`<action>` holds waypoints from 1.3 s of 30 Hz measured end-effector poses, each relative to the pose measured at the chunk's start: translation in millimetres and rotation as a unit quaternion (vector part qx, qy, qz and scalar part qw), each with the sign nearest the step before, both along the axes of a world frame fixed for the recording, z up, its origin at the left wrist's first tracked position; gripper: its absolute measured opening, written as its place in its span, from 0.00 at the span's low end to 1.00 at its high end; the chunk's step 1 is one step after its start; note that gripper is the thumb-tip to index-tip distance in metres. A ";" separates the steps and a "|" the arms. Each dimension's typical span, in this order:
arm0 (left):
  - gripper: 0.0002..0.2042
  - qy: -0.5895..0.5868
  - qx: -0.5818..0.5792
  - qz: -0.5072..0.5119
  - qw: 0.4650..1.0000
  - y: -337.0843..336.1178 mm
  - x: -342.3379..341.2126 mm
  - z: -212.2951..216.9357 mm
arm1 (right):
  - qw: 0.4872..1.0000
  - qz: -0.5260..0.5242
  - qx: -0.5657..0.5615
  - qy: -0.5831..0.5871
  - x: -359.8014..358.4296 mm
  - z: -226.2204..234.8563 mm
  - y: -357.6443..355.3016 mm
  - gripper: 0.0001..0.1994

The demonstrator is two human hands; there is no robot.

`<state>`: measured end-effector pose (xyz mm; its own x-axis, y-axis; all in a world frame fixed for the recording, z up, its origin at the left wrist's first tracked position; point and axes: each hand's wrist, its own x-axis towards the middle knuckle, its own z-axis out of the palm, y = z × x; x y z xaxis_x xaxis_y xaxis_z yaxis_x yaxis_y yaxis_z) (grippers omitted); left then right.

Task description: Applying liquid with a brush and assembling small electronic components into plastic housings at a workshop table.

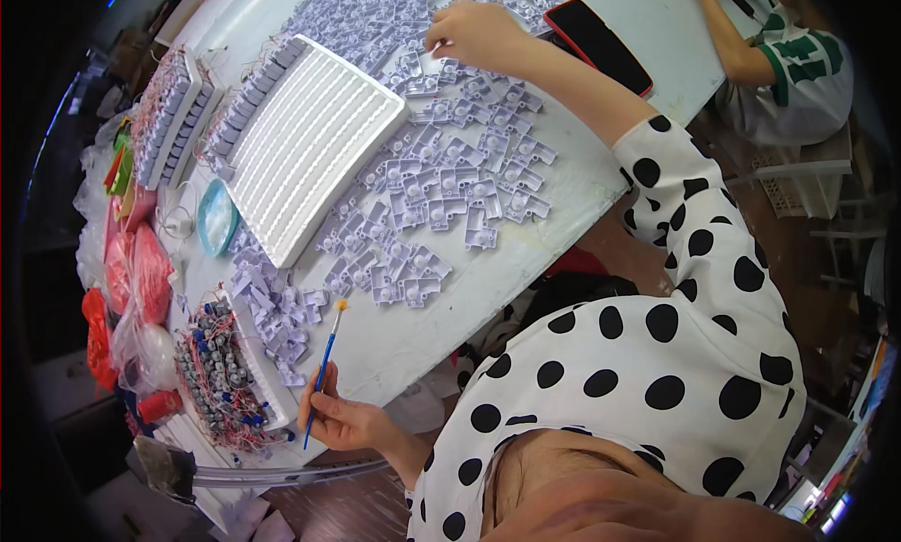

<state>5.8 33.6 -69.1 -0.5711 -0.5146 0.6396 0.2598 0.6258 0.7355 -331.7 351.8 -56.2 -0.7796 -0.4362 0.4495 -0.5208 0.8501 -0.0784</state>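
— Head view: what is the left hand (343,418) doing?
— It sits low at the table's (526,260) near edge, fingers pinched shut around a blue-handled brush (325,366) that points up and away.
— And the right hand (477,33)?
— Its arm is stretched far across, fingers curled down onto the scattered grey plastic parts (450,181), pinching one small piece beside the white ribbed tray (314,143).

White worktable (526,270): covered by a wide scatter of small pale-lilac moulded plastic parts (450,181). A white ribbed plastic tray (314,143) is laid beside the scatter. A red-cased black smartphone (598,45) is placed near the far edge. A tangle of red-wired small components (218,378) is piled at the near-left corner.
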 end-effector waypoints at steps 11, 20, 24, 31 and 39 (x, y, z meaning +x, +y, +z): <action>0.12 0.019 0.009 0.007 1.000 4.7 1.5 3.0 | 0.988 -0.065 0.033 -0.136 -30.5 -15.6 -35.1 0.08; 0.10 0.048 -0.046 -0.065 0.996 -0.9 -14.3 24.2 | 0.988 -0.070 0.019 -0.135 -26.1 -18.5 -38.3 0.13; 0.08 0.056 -0.091 -0.075 0.991 -5.2 -28.6 38.9 | 0.985 -0.114 0.015 -0.131 -33.3 -28.1 -43.0 0.12; 0.08 0.040 -0.061 -0.070 0.995 -67.8 -125.9 60.8 | 0.986 -0.145 0.029 -0.081 -17.0 -15.4 -30.8 0.09; 0.09 -0.141 -0.235 0.100 0.957 -176.2 -237.2 46.4 | 0.991 0.065 -0.113 0.001 115.0 53.2 -31.4 0.04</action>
